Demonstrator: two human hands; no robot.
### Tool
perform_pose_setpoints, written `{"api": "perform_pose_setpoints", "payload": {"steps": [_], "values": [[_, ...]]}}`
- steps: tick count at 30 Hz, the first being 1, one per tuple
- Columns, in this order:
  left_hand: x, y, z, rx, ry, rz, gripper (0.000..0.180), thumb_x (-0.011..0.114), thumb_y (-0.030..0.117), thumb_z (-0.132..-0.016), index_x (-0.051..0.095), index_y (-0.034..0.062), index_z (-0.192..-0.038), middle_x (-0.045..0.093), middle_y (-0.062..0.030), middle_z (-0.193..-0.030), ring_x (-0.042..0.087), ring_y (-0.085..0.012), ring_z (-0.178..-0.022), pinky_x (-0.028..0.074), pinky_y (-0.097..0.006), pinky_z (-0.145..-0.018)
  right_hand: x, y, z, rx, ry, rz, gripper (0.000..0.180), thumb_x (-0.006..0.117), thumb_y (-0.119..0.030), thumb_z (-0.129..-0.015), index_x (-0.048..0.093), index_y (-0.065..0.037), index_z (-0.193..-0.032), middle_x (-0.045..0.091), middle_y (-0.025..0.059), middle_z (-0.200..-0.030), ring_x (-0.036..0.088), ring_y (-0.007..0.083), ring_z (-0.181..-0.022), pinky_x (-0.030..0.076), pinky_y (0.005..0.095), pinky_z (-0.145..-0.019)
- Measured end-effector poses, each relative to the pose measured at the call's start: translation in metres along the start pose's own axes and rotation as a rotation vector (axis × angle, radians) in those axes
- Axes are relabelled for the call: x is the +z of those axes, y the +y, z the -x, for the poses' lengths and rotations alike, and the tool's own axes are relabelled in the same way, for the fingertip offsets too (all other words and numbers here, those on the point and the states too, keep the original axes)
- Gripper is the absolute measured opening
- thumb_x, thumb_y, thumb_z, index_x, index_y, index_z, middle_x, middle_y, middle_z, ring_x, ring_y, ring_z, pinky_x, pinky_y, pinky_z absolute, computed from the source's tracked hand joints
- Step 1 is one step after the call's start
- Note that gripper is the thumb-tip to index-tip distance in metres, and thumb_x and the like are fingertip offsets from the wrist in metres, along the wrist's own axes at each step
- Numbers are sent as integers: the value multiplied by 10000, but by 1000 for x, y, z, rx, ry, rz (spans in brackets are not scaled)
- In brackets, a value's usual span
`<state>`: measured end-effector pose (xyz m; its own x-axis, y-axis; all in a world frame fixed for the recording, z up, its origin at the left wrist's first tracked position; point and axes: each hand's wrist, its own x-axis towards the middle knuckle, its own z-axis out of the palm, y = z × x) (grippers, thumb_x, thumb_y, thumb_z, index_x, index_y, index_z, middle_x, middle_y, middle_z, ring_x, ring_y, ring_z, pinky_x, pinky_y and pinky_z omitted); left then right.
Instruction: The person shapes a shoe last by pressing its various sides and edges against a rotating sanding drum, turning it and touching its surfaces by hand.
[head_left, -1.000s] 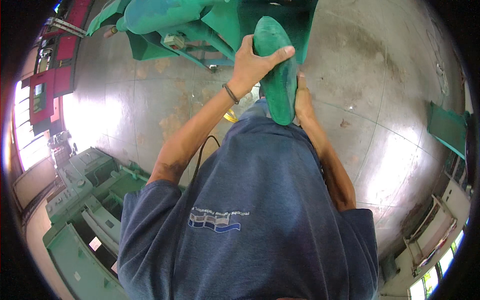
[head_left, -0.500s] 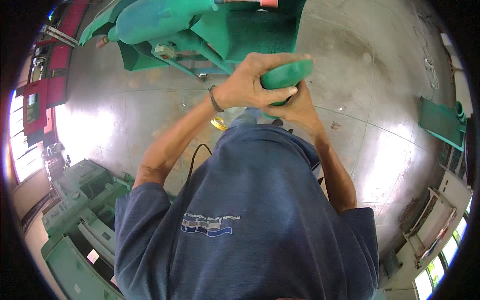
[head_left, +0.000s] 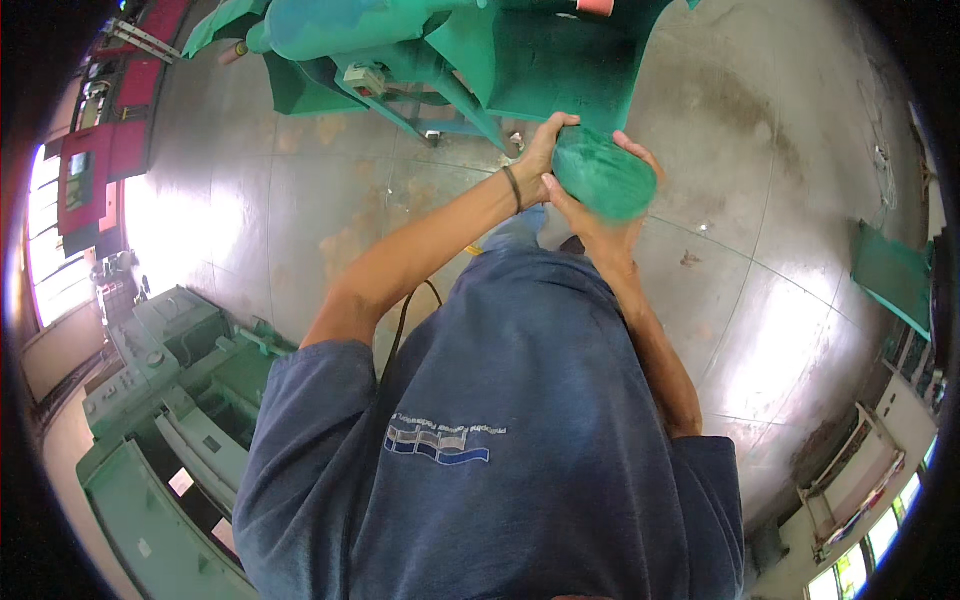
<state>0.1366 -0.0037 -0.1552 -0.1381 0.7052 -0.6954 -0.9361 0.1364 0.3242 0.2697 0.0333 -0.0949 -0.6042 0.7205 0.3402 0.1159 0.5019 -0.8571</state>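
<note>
In front of my body, both hands hold a smooth, rounded green piece (head_left: 603,177) that looks like a shoe last. Its broad, streaked face is turned up toward me. My left hand (head_left: 541,160) presses against its left side, with a dark band around the wrist. My right hand (head_left: 612,235) supports it from below and from the right; fingertips show over its upper right edge and the thumb lies at its lower left. Its underside and some of the fingers are hidden. Just beyond stands a green machine (head_left: 350,30) with a rounded housing and wide sheet-metal hoods.
A grey-green machine (head_left: 165,340) stands at the lower left, and red machinery (head_left: 85,175) at the far left. On the right are a green sheet-metal piece (head_left: 893,275) and a pale frame (head_left: 855,465) near windows. The tiled floor (head_left: 740,320) is stained. A dark cord (head_left: 405,325) hangs by my left side.
Both hands have moved slightly right and down with the green shoe last. It has turned from its narrow side to its broad face. The view has shifted left a little.
</note>
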Motion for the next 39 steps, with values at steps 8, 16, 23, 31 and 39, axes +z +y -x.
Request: {"api": "perform_pose_setpoints", "payload": {"steps": [8, 16, 23, 31, 39], "values": [[-32, 2, -25, -86, -123, 21, 527, 540, 461, -866, 660, 15, -1119, 709, -151, -1055, 689, -284, -908, 544, -411, -879, -51, -48, -13, 96, -160, -2, 770, 837, -342, -765, 486, -1, -1359, 540, 186, -1369, 546, 316, -1251, 420, 423, -1061], [-21, 29, -50, -160, -67, 35, 465, 559, 482, -828, 676, 44, -933, 703, -129, -889, 672, -286, -772, 546, -419, -753, -28, 59, -50, 283, -371, -358, 653, 508, -571, -930, 616, -24, -1270, 619, 157, -1318, 547, 307, -1272, 378, 443, -1096], [-9, 65, -79, -190, 2, 107, 455, 537, 493, -809, 652, 53, -839, 677, -127, -795, 641, -292, -710, 535, -436, -710, -15, 31, -56, 557, -349, -441, 938, 798, -285, -818, 235, -31, -1524, 407, 203, -1497, 430, 332, -1375, 340, 442, -1140], [1, 92, -141, -185, 24, 61, 442, 527, 494, -817, 625, 64, -811, 661, -109, -733, 626, -277, -649, 533, -436, -677, -9, 3, -138, 907, -159, -675, 1024, 667, -610, -867, 167, -37, -1552, 418, 180, -1478, 456, 388, -1353, 356, 530, -1111], [2, 87, -189, -113, 119, 211, 342, 497, 388, -897, 618, 79, -811, 655, -104, -725, 633, -255, -626, 566, -419, -612, -5, 27, -176, 986, -171, -596, 1027, 706, -658, -808, 263, -2, -1463, 461, 219, -1410, 518, 378, -1270, 408, 530, -1058]]}}
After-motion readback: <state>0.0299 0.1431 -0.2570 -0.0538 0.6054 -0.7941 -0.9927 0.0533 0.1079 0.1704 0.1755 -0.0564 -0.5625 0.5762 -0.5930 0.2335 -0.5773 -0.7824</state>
